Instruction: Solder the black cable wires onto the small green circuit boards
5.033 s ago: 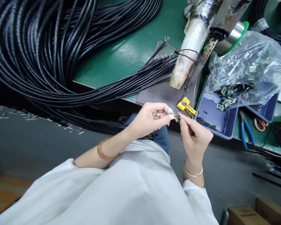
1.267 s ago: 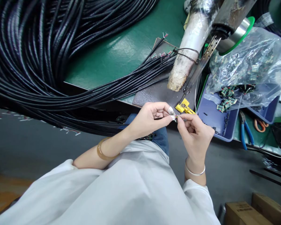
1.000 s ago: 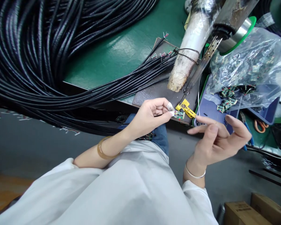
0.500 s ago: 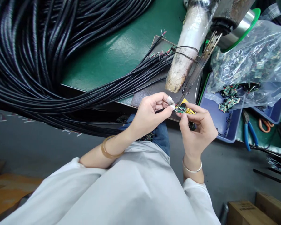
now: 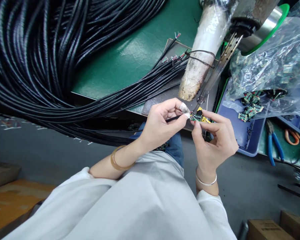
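Note:
My left hand (image 5: 161, 121), with white wrapping on its thumb and forefinger tips, pinches the end of a black cable (image 5: 173, 119). Thin wires at that end meet a small green circuit board (image 5: 196, 117) with yellow parts. Between thumb and fingers, my right hand (image 5: 215, 140) grips the board by its right side. A fixed soldering iron (image 5: 215, 76) slants down from above, its tip at the board beside my left fingertips. The exact contact between wire, tip and board is too small to make out.
A stained white tube (image 5: 198, 63) hangs beside the iron. Many black cables (image 5: 110, 103) sweep across the left of the green bench (image 5: 110, 63). At right are a solder spool (image 5: 265, 31), a bag of boards (image 5: 287, 63), a blue tray (image 5: 251, 146), pliers (image 5: 275, 143) and orange-handled scissors (image 5: 292, 136).
The view has shifted slightly, so the bench items sit further right. Both hands stay together under the iron's tip, and more of the black cable shows between my left fingers.

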A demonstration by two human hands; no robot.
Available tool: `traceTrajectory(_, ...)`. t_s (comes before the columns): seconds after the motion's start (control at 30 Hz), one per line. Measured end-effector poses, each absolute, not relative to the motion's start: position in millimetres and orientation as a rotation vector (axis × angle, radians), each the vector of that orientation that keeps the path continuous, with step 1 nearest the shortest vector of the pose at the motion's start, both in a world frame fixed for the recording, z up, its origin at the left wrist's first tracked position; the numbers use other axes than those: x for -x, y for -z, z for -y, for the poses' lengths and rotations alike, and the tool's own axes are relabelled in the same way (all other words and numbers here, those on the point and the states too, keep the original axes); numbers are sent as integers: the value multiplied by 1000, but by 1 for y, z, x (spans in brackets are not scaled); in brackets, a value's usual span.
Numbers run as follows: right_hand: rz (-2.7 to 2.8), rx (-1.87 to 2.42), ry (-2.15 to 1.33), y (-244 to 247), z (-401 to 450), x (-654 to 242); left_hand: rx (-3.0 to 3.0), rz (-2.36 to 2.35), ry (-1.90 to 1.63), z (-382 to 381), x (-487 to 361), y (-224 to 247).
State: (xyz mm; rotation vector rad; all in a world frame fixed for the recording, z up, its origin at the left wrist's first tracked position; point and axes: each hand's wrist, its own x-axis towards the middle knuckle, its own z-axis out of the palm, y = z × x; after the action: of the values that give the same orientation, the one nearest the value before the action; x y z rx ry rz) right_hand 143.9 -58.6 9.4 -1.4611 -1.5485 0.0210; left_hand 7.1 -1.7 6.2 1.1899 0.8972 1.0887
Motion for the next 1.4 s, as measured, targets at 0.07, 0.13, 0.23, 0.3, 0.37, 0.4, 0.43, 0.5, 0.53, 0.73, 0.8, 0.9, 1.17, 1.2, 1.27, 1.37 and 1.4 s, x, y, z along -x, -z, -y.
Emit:
traceTrajectory(0.07, 1559, 1464, 19, -11, 59, -143, -1189, -898, -1089, 2, -7, -5)
traceTrajectory(0.13, 1563, 1460, 35, -13, 60, -141, -1186, -897, -1087, 1, -8, -5)
traceTrajectory(0.23, 1559, 1448, 29, -14, 62, -140, -1192, -889, -1088, 0, -8, -7)
traceTrajectory(0.3, 1558, 1450, 38, -14, 62, -140, -1201, -896, -1085, 0, -7, -8)
traceTrajectory(0.37, 1574, 1468, 57, -13, 63, -140, -1195, -906, -1069, 0, -7, -9)
traceTrajectory(0.4, 1589, 1477, 66, -12, 64, -140, -1184, -907, -1058, 0, -6, -9)
traceTrajectory(0.43, 1605, 1485, 72, -11, 64, -141, -1170, -904, -1045, 0, -6, -8)
traceTrajectory(0.5, 1629, 1492, 71, -10, 65, -141, -1144, -888, -1022, 0, -6, -7)
traceTrajectory(0.53, 1633, 1491, 69, -10, 65, -142, -1137, -879, -1017, 0, -6, -7)
traceTrajectory(0.73, 1601, 1475, 29, -10, 65, -144, -1200, -882, -1005, 1, -6, -5)
traceTrajectory(0.8, 1560, 1472, -20, -9, 65, -145, -1236, -874, -1007, 3, -4, -3)
traceTrajectory(0.9, 1456, 1494, -227, -6, 66, -148, -1281, -850, -1044, 8, 1, 2)
traceTrajectory(1.17, 1430, 1503, -386, -4, 68, -149, -1490, -896, -1145, 20, 4, 8)
traceTrajectory(1.2, 1469, 1503, -322, -3, 68, -148, -1513, -911, -1146, 20, 4, 7)
traceTrajectory(1.27, 1536, 1498, -205, -2, 68, -148, -1548, -947, -1143, 20, 4, 7)
traceTrajectory(1.37, 1592, 1479, -94, -1, 67, -146, -1566, -1001, -1143, 20, 2, 6)
traceTrajectory(1.4, 1598, 1474, -70, -1, 67, -146, -1570, -1014, -1144, 20, 2, 6)
